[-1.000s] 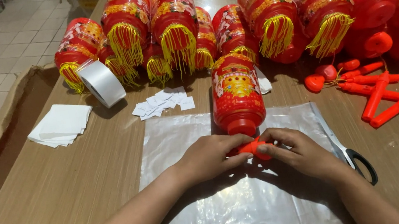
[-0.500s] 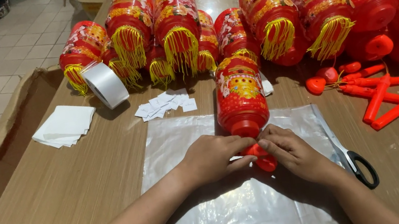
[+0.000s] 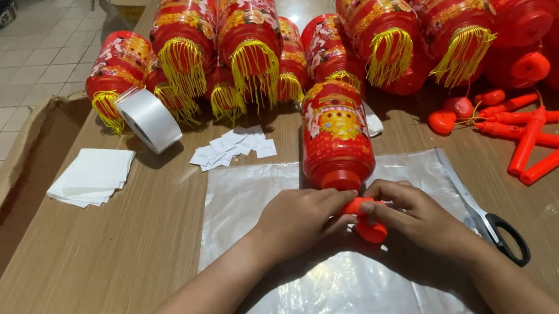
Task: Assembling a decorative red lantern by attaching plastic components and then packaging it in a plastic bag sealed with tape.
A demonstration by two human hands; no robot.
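Hands now closer together than before, both apparently pinching the red cap below the lantern.

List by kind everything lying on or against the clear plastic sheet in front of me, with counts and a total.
Red and yellow cylindrical paper lantern, lying on its side: 1
Small orange plastic piece, pinched between the left hand and the right hand: 1
Black-handled scissors, along the right edge of the clear plastic sheet: 1
Total: 3
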